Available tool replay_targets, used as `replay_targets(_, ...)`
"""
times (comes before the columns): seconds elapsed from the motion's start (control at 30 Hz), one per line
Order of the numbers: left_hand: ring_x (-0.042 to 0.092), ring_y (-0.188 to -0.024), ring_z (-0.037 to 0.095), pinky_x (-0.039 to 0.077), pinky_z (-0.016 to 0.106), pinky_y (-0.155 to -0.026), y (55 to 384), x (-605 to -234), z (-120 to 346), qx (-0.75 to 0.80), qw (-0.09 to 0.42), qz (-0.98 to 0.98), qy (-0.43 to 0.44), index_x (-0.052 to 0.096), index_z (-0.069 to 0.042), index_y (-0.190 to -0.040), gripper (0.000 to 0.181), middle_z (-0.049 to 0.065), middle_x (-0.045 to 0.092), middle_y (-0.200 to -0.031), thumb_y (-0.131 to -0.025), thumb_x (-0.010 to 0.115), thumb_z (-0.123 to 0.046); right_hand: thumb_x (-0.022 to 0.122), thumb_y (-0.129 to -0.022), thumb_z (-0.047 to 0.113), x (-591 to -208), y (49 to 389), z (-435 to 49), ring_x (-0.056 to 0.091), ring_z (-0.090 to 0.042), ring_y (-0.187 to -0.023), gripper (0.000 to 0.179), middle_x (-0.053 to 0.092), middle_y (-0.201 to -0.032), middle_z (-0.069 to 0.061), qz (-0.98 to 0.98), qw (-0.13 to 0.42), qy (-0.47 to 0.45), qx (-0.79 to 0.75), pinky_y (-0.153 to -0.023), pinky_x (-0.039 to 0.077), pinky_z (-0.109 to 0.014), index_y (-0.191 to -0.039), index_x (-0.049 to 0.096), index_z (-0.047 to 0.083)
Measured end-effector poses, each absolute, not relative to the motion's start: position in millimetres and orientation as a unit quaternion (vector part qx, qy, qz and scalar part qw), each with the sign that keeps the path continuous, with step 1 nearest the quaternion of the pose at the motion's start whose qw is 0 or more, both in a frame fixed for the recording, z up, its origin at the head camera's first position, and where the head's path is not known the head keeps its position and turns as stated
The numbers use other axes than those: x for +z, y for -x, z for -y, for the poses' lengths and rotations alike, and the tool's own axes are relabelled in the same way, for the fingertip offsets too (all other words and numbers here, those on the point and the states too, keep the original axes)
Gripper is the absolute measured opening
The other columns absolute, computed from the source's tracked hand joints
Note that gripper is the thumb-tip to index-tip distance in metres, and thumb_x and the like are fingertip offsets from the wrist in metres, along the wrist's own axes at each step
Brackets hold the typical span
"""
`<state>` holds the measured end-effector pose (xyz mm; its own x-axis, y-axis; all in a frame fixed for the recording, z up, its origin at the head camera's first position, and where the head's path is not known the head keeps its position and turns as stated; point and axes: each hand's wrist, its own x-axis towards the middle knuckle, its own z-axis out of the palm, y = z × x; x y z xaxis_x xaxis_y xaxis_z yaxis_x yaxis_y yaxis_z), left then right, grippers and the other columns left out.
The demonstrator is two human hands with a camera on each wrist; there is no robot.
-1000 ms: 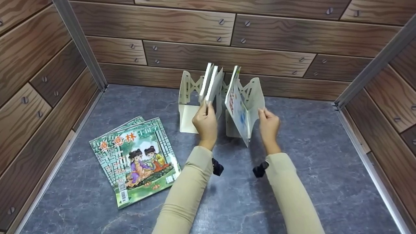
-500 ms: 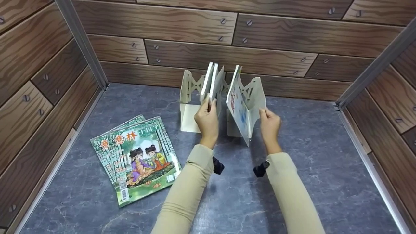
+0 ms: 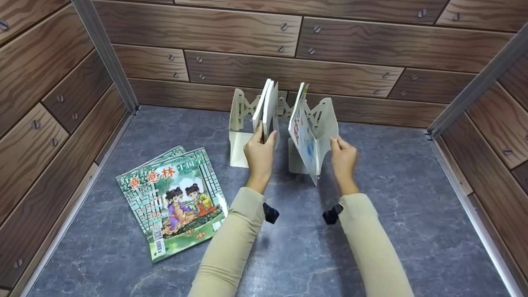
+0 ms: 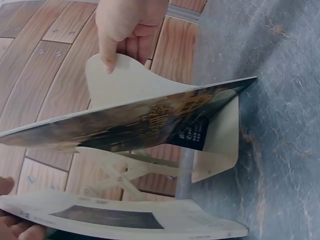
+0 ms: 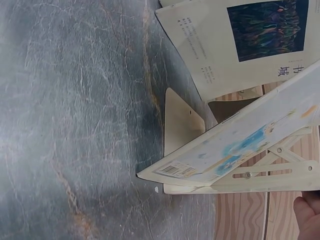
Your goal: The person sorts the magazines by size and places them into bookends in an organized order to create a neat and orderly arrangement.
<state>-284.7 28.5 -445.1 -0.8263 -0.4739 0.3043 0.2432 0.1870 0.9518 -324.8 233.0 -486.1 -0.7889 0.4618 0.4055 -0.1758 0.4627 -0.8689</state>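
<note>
In the head view, my left hand (image 3: 260, 161) grips the near edges of the upright magazines (image 3: 266, 105) between thumb and fingers. They stand in the left half of a cream extendable bookend (image 3: 240, 148). A pale back cover (image 5: 215, 50) of this group faces the right wrist view. My right hand (image 3: 344, 159) pinches the outer edge of the bookend's right end plate (image 3: 328, 117). Another magazine (image 3: 304, 138) leans at a slant inside that plate, its lower corner jutting out in front. A dark cover (image 4: 165, 120) shows on its other side in the left wrist view.
Left of the bookend, overlapping green illustrated magazines (image 3: 181, 206) lie flat on the grey marbled surface (image 3: 297, 255). Wood-patterned walls (image 3: 247, 37) enclose the back and both sides, with metal strips (image 3: 470, 202) along the edges. Crossed lattice arms (image 5: 270, 165) link the bookend's plates.
My left hand has shifted slightly left from half a second ago, and the magazines it grips now stand closer together. The right hand keeps its pinch on the end plate, hardly moving.
</note>
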Motion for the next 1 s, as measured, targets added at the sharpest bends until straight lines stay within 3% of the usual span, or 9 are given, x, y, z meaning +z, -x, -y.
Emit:
replay_targets(0.23,0.067,-0.115,0.031,0.058,0.029,-0.092,272,-444,-20,-0.639,0.255,0.722,-0.073,0.058,0.004,-0.133,0.050,0.024,0.063,-0.128,-0.089,0.075,-0.013,0.070,-0.091,0.008,-487,325,-233,0.047,0.002,-0.063,0.018,0.074,-0.099,-0.021,0.794,0.316,0.083,0.512,-0.054,0.035,-0.007,-0.103,0.076,-0.003)
replay_targets(0.33,0.066,-0.117,0.030,0.056,0.026,-0.094,266,-445,-16,-0.664,0.246,0.703,-0.062,0.059,0.004,-0.132,0.049,0.023,0.062,-0.130,-0.088,0.076,-0.013,0.070,-0.091,0.009,-488,326,-233,0.041,0.002,-0.057,0.016,0.075,-0.080,-0.015,0.795,0.322,0.079,0.507,-0.051,0.030,-0.010,-0.089,0.079,-0.004)
replay_targets(0.4,0.068,-0.114,0.029,0.058,0.026,-0.092,262,-447,-13,-0.672,0.238,0.699,-0.059,0.062,0.002,-0.129,0.046,0.021,0.065,-0.127,-0.088,0.076,-0.014,0.070,-0.091,0.010,-488,326,-233,0.034,0.001,-0.052,0.024,0.063,-0.059,-0.003,0.796,0.325,0.078,0.504,-0.049,0.026,-0.013,-0.073,0.075,-0.006)
replay_targets(0.5,0.070,-0.110,0.028,0.059,0.027,-0.089,258,-450,-4,-0.679,0.221,0.698,-0.057,0.067,0.001,-0.125,0.043,0.019,0.069,-0.121,-0.087,0.078,-0.015,0.071,-0.091,0.011,-488,326,-233,0.027,0.000,-0.049,0.035,0.042,-0.051,0.010,0.799,0.328,0.079,0.498,-0.048,0.021,-0.017,-0.059,0.063,-0.004)
replay_targets(0.57,0.071,-0.108,0.028,0.060,0.027,-0.087,255,-452,5,-0.681,0.206,0.700,-0.060,0.069,0.000,-0.122,0.042,0.018,0.071,-0.119,-0.085,0.079,-0.016,0.071,-0.091,0.011,-488,325,-232,0.027,0.001,-0.049,0.033,0.044,-0.051,0.010,0.797,0.327,0.079,0.501,-0.048,0.021,-0.017,-0.061,0.066,-0.005)
replay_targets(0.73,0.071,-0.109,0.030,0.059,0.028,-0.089,244,-458,31,-0.692,0.161,0.699,-0.083,0.069,0.003,-0.121,0.045,0.020,0.071,-0.118,-0.082,0.082,-0.015,0.071,-0.090,0.010,-487,323,-230,0.033,0.002,-0.051,0.017,0.064,-0.066,0.000,0.793,0.320,0.087,0.511,-0.048,0.025,-0.015,-0.088,0.079,-0.004)
replay_targets(0.83,0.070,-0.109,0.031,0.059,0.028,-0.090,238,-463,45,-0.702,0.146,0.690,-0.096,0.068,0.005,-0.121,0.045,0.021,0.071,-0.118,-0.082,0.082,-0.011,0.071,-0.091,0.011,-487,323,-230,0.035,0.002,-0.052,0.016,0.066,-0.068,-0.005,0.796,0.315,0.094,0.509,-0.048,0.026,-0.014,-0.091,0.079,-0.004)
replay_targets(1.0,0.071,-0.109,0.030,0.059,0.028,-0.091,231,-476,66,-0.699,0.152,0.690,-0.110,0.070,0.003,-0.119,0.042,0.019,0.072,-0.116,-0.082,0.082,-0.013,0.071,-0.091,0.011,-486,324,-231,0.044,0.003,-0.059,0.016,0.075,-0.097,-0.019,0.789,0.316,0.095,0.518,-0.053,0.034,-0.009,-0.099,0.077,-0.002)
